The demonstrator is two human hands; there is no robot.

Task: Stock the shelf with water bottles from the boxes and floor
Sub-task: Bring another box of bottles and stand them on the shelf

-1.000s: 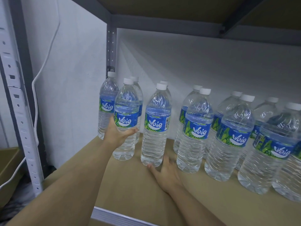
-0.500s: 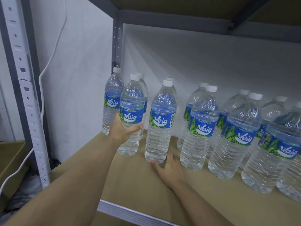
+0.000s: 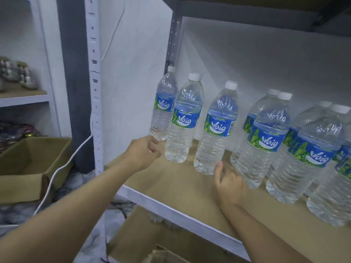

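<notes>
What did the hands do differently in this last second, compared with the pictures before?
The left hand let go of the front-left bottle and drew back, now loosely curled and empty beside it. The right hand stayed low on the shelf, fingertips by the base of the next bottle. The bottles kept their rows, all upright.

We're looking at clear, glossy plastic bottles [image 3: 218, 128], ribbed in the lower half, with shiny blue-and-green film labels and matt white plastic caps [image 3: 231, 85]. The shelf [image 3: 186, 185] board we see looks like matt brown fibreboard, smooth, edged with a ribbed pale metal rail [image 3: 182, 219]. The uprights [image 3: 95, 88] are painted metal with punched slots. Our boxes [image 3: 28, 168] are plain brown cardboard, dull finish. The cable [image 3: 62, 168] looks like smooth white plastic, and the wall [image 3: 133, 73] is matt white.
</notes>
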